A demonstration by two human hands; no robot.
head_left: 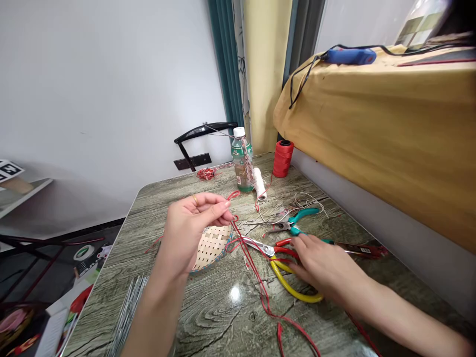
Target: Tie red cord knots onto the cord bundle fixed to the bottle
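My left hand is raised over the table, its thumb and fingers pinched on a red cord that trails down across the wooden tabletop. Under that hand lies a small woven fan with a blue rim. My right hand rests on the yellow-and-red handles of a pair of scissors, fingers curled over them. The scissor blades point left toward the fan.
Teal-handled pliers lie behind the scissors. A plastic bottle, a white thread spool and a red thread spool stand at the back. Metal wires lie at the left edge. A yellow-covered bed borders the right.
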